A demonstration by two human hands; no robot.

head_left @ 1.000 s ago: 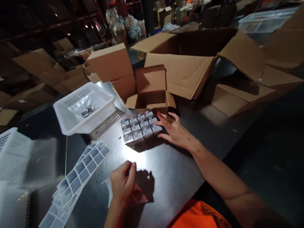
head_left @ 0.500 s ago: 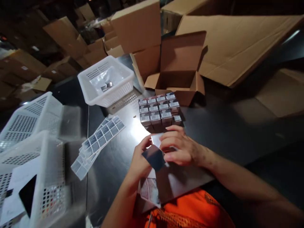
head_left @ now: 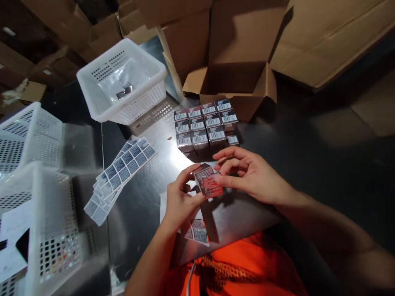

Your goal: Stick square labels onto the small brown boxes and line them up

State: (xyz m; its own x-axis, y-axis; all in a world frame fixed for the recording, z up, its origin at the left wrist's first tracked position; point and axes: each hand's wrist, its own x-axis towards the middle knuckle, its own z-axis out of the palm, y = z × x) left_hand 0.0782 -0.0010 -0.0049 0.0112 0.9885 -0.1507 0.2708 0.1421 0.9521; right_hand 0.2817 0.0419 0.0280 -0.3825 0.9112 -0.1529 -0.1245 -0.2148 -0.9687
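Just in front of the block of small barcoded boxes [head_left: 203,125], a small red-labelled box [head_left: 207,183] is held above the dark surface [head_left: 308,164] between both hands. Left hand [head_left: 180,200] pinches its near edge, fingers [head_left: 187,172] curled closed around it. Right hand [head_left: 251,174] grips its far side with thumb and bent fingers [head_left: 226,166]. Sticker sheets [head_left: 121,174] lie left of that block.

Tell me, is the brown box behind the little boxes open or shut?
Open. The brown box has its lid flap standing up and side flaps spread, showing a dark inside behind the little boxes.
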